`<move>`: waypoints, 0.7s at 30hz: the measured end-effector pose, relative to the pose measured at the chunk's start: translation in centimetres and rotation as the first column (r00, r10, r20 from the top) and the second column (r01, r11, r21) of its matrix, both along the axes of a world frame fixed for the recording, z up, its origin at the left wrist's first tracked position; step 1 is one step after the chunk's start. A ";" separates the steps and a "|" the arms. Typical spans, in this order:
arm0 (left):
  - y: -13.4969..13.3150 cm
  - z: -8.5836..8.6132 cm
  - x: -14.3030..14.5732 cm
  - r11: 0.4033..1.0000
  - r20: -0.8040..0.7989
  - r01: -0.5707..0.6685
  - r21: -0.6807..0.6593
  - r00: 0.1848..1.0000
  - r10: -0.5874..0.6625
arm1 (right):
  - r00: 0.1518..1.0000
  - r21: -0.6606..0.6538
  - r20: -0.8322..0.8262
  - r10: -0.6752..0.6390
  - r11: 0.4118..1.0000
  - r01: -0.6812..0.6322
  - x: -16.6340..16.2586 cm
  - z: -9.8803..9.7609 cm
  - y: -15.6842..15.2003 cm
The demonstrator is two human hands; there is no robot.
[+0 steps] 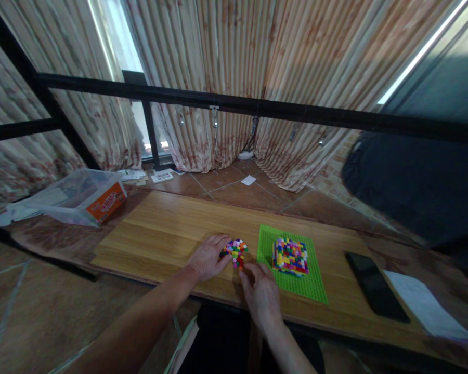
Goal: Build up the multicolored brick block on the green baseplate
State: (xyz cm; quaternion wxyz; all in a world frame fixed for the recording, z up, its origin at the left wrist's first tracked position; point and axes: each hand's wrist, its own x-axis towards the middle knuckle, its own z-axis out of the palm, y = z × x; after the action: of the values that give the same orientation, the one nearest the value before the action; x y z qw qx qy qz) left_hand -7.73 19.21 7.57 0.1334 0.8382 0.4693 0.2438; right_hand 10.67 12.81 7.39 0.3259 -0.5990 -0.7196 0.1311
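Note:
Small toy bricks of many colours lie in a loose pile (pixel 237 250) on the wooden table. My left hand (pixel 208 258) rests flat at the pile's left side, fingers stretched out and curving around its edge. At the pile's near right edge is my right hand (pixel 262 293), its thumb and forefinger bent close together beside some loose bricks. Whatever may be between those fingertips is too small to make out. Right of the pile lies a green studded baseplate (pixel 315 283), bearing a block built of stacked multicoloured bricks (pixel 290 255). Neither hand touches that block.
A black phone (pixel 376 285) and a white sheet of paper (pixel 429 304) lie at the right. To the left stands a clear plastic bin (pixel 74 200) with an orange label. Beyond the wooden tabletop (pixel 171 218), a dark metal bar (pixel 234 104) crosses before the curtains.

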 end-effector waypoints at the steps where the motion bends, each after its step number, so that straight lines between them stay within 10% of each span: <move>1: 0.0 0.0 0.0 1.000 0.000 0.002 -0.001 1.000 -0.002 | 0.999 -0.006 0.042 -0.028 1.000 0.028 -0.4 -0.2 0.1; 10: 0.0 -0.1 0.0 1.000 0.003 0.009 0.007 1.000 -0.009 | 0.976 0.049 0.174 -0.133 0.991 0.126 -1.2 -0.4 0.6; 21: 0.0 -0.4 0.0 1.000 0.005 -0.008 0.003 1.000 0.008 | 0.885 -0.154 -0.442 -0.147 0.984 0.086 3.0 1.8 -0.5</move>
State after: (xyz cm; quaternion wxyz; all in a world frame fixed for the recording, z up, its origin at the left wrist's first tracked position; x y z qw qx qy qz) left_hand -7.76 19.23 7.16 0.1325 0.8358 0.4720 0.2472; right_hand 13.69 12.27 9.15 0.4516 -0.6143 -0.5767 0.2935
